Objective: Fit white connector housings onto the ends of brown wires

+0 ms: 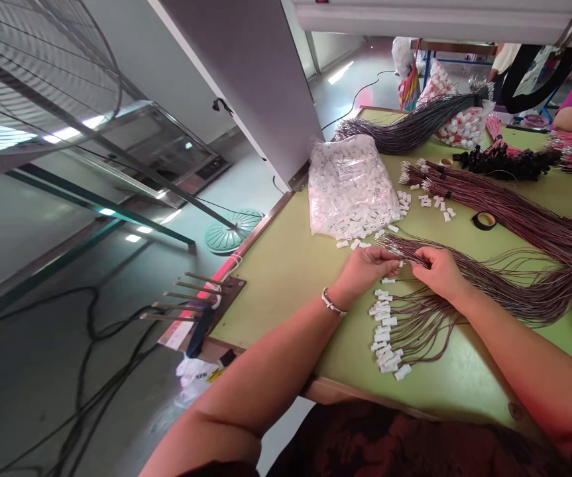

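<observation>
Green table (270, 278) beside a pale pillar (266, 86) bears bagged white connectors (350, 189); left hand (368, 270) pinches one, right hand (437, 268) grips brown wires (509, 281).

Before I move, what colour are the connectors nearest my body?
The connectors are white, showing best in the head view.

Single head cam, worn on the person's head, facing forward and down over the table (266, 285), arm's-length view
</observation>
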Action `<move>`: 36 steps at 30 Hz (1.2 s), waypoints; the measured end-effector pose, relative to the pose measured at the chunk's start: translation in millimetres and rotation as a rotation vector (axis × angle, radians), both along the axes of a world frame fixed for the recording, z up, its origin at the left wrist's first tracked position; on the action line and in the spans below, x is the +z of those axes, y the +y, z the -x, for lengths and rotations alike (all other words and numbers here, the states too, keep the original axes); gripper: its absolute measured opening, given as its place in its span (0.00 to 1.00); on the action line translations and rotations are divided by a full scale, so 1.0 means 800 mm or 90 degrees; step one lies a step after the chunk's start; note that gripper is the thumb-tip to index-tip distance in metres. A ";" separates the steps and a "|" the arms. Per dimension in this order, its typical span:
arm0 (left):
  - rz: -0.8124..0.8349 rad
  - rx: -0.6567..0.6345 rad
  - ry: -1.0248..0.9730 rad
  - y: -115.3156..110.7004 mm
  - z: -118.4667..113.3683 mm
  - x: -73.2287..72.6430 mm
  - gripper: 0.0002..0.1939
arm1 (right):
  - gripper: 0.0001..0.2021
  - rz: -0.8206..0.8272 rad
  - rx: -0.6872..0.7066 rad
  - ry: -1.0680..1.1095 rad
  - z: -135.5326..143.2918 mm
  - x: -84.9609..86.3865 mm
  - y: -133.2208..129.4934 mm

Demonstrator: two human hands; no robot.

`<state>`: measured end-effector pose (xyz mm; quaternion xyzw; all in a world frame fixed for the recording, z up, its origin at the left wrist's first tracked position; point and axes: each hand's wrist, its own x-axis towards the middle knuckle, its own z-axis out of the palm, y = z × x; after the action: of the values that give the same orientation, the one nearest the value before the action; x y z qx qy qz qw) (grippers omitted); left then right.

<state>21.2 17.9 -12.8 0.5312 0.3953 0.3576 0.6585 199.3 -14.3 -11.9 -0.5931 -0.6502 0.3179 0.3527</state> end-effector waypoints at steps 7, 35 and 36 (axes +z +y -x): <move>-0.003 0.032 -0.042 -0.004 -0.013 -0.005 0.11 | 0.02 -0.045 -0.017 -0.018 0.006 -0.003 -0.002; -0.005 0.077 -0.056 -0.008 -0.023 -0.010 0.09 | 0.05 -0.061 -0.033 -0.055 0.011 -0.011 0.000; -0.011 0.086 -0.058 -0.009 -0.025 -0.011 0.09 | 0.05 -0.059 -0.033 -0.055 0.011 -0.011 0.000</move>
<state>41.1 10.8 -21.2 0.4918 0.3968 0.4284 0.6459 190.6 -14.3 -20.5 -0.6061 -0.6632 0.2525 0.3593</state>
